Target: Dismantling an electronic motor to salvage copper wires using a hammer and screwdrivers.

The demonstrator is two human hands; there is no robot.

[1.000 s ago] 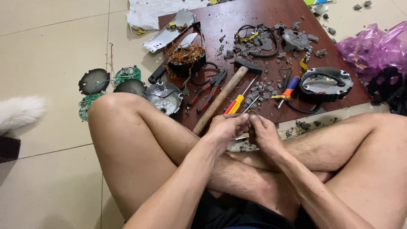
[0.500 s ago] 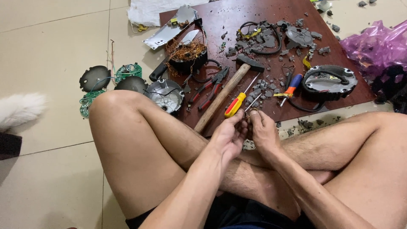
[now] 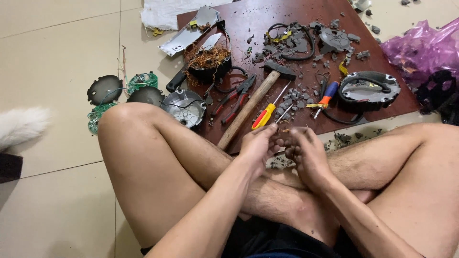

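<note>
I sit cross-legged on a tiled floor. My left hand (image 3: 258, 145) and my right hand (image 3: 303, 150) meet just above my shins, fingers pinched together on a small tangle of thin copper wire (image 3: 283, 129). Just beyond my hands, on a dark red board (image 3: 267, 19), lie a wooden-handled hammer (image 3: 253, 102), a red and yellow screwdriver (image 3: 267, 113), red-handled pliers (image 3: 234, 98) and an orange and blue screwdriver (image 3: 326, 97). A black round part full of copper winding (image 3: 208, 59) stands further back.
Grey broken fragments (image 3: 291, 45) and a black oval housing (image 3: 369, 90) lie on the board. Round metal covers (image 3: 184, 107) and green circuit boards (image 3: 141, 80) rest on the floor at left. A purple plastic bag (image 3: 420, 48) is at right, white fur (image 3: 21, 125) at far left.
The view has tilted slightly, so the board sits a little higher in frame. My hands stay together over my shins, fingers working the small wire piece; the tools have not moved.
</note>
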